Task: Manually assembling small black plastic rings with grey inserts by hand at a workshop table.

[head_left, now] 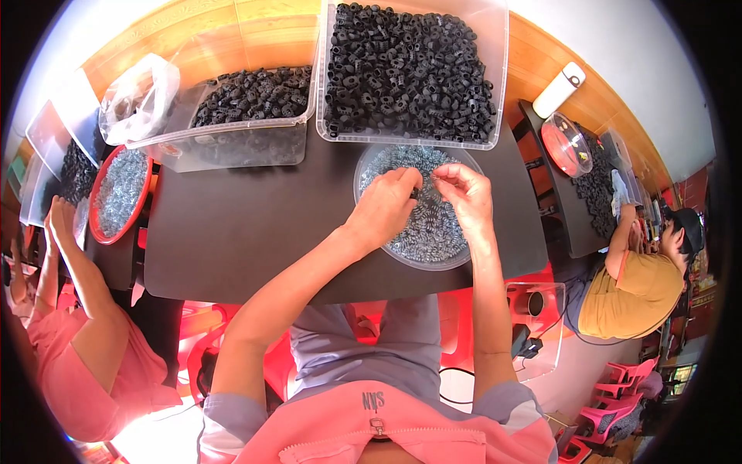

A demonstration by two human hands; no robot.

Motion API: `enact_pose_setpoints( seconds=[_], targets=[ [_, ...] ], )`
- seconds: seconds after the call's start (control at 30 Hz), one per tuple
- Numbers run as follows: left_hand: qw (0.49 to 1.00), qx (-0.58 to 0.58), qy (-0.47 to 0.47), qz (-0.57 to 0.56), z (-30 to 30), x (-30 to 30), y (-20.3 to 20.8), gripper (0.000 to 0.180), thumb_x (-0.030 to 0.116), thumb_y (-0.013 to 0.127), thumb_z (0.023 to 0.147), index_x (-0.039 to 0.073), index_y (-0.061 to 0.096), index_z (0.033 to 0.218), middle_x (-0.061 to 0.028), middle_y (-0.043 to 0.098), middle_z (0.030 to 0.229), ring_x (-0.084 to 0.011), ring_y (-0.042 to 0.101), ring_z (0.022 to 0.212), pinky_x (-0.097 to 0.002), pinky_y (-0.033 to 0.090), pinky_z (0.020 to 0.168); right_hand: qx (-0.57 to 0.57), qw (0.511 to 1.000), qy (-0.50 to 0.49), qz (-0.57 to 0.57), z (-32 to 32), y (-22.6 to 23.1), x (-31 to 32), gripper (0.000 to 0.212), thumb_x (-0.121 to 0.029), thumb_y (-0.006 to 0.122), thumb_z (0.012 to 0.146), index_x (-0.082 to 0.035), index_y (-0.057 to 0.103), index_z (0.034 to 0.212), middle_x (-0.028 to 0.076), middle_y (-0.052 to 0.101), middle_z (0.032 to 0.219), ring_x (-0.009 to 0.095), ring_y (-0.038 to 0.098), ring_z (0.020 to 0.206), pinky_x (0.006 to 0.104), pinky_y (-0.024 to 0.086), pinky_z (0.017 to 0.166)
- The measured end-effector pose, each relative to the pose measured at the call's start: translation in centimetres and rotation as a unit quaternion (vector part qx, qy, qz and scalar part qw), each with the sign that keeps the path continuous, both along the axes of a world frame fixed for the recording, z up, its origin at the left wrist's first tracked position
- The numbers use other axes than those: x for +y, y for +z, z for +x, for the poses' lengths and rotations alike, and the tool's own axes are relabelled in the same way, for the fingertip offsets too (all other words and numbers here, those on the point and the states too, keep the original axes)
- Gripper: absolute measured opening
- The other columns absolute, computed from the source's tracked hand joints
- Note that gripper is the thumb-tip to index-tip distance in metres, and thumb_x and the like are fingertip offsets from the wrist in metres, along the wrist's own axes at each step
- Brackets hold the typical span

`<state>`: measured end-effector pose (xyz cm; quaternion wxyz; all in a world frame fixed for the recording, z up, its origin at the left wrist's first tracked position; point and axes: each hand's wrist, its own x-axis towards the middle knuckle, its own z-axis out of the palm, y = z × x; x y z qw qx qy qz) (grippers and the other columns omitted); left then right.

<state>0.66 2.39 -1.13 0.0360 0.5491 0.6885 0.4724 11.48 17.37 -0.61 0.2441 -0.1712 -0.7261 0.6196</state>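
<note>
two bare hands work over one round bowl [434, 265] of clear, smooth plastic, which sits near the front edge of one dark, flat counter [255, 224] with rounded corners. the bowl is filled with small coil-like pieces [429, 236], blue-grey, ringed and shiny, far too many to count. the left hand [385, 203] reaches in from the left, its grip narrow, thumb and fingers closed about one small dark piece [418, 185] just above the coil-like pieces. the right hand [470, 197] faces it, a little apart, thumb and forefinger brought close together in a narrow grip; whether anything lies between them is too small to tell.

behind the bowl stand two clear plastic bins, straight-walled: a larger bin [410, 143] heaped with hollow, matt black parts [410, 73], and, left of it, a second bin [232, 148] holding knobbly black parts [259, 94], with one crumpled, filmy bag [139, 97] at its left end.

farther left is one round red tray [116, 240] of glossy, pale bluish bits [121, 193]. on the right, a side counter [583, 240] carries one white cylindrical bottle [558, 90] and more black parts. two co-workers show, one at either side.
</note>
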Motion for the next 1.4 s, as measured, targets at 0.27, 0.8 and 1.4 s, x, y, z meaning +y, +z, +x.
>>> enact_pose_setpoints(
  seconds=[0.27, 0.8, 1.4],
  targets=[
    [0.998, -0.011, 0.038, 0.055, -0.8, -1.4, 1.3, 0.032, -0.006, 0.062, 0.074, 0.002, 0.055, 0.104, -0.0139, 0.056, 0.088, -0.0301, 0.059, 0.072, -0.0377, 0.048, 0.063, 0.28, 0.789, -0.364, 0.408, 3.6, 10.3, -5.4, 0.016, 0.013, 0.065, 0.075, 0.005, 0.064, 0.088, 0.014, 0.063, 0.092, 0.022, 0.063, 0.079, 0.0294, 0.053, 0.069],
    [0.999, -0.002, 0.037, 0.034, -0.8, -1.2, 0.3, 0.022, -0.007, 0.063, 0.073, 0.002, 0.055, 0.091, -0.0126, 0.054, 0.084, -0.0291, 0.059, 0.072, -0.0362, 0.048, 0.063, -0.11, 0.929, -0.117, 0.332, 2.6, 0.8, -0.7, 0.013, 0.002, 0.064, 0.076, -0.003, 0.068, 0.087, 0.013, 0.065, 0.08, 0.026, 0.064, 0.068, 0.033, 0.049, 0.062],
    [0.996, -0.067, 0.029, 0.045, -1.1, -1.4, 0.3, 0.019, -0.005, 0.066, 0.072, 0.001, 0.057, 0.088, -0.0091, 0.055, 0.083, -0.022, 0.06, 0.07, -0.0316, 0.049, 0.064, -0.169, 0.916, -0.028, 0.362, 0.3, 0.3, -1.1, 0.005, -0.005, 0.065, 0.076, -0.004, 0.062, 0.079, 0.011, 0.057, 0.08, 0.03, 0.06, 0.076, 0.0399, 0.046, 0.066]
  ],
)
